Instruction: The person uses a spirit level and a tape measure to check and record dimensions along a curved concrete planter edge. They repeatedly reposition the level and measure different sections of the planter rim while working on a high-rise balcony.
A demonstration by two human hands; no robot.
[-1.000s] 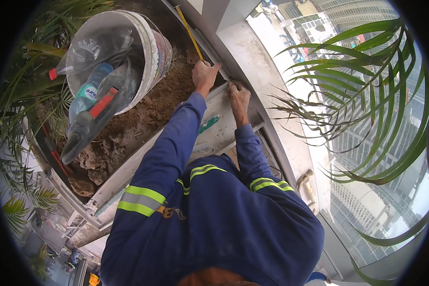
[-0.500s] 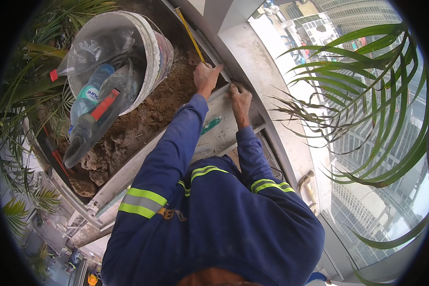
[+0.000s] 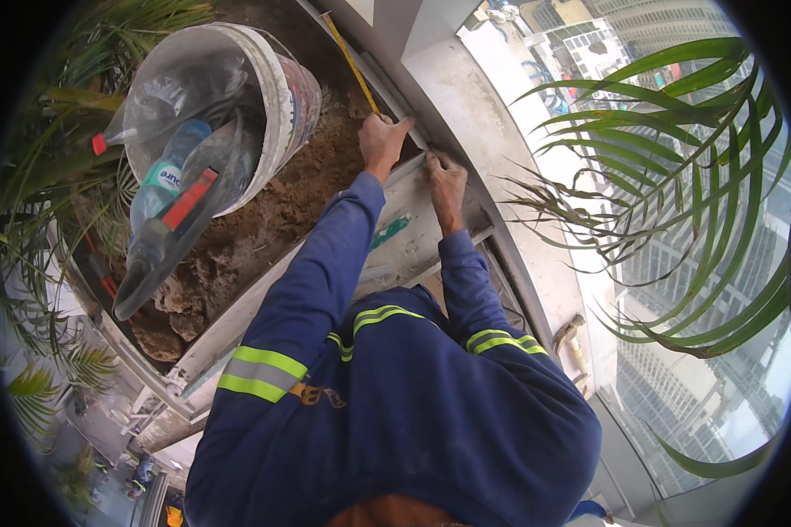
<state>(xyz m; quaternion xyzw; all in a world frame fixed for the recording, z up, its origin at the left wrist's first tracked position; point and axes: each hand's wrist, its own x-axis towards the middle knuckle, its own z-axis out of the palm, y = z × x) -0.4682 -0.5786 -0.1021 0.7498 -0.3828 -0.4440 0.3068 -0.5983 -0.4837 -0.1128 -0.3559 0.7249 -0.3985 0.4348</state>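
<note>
A yellow tape measure (image 3: 350,63) has its blade stretched along the metal edge of a soil-filled planter. Its near end runs into my left hand (image 3: 383,145), whose fingers are closed on it with the thumb pointing right. Just to the right and slightly nearer, my right hand (image 3: 447,186) has its fingers curled in at the planter's corner. What those fingertips pinch is too small to make out. Both hands are close together beside the pale planter wall (image 3: 413,211), which carries a green mark.
A dirty white bucket (image 3: 281,110) with plastic bottles (image 3: 163,180) and a red-and-dark tool (image 3: 193,198) stands on the soil (image 3: 211,281) at left. A hammer (image 3: 572,338) lies on the right ledge (image 3: 536,228). Palm fronds (image 3: 677,167) hang before glass overlooking buildings.
My hands stay almost exactly where they were, still at the tape and the corner. The view has shifted very slightly.
</note>
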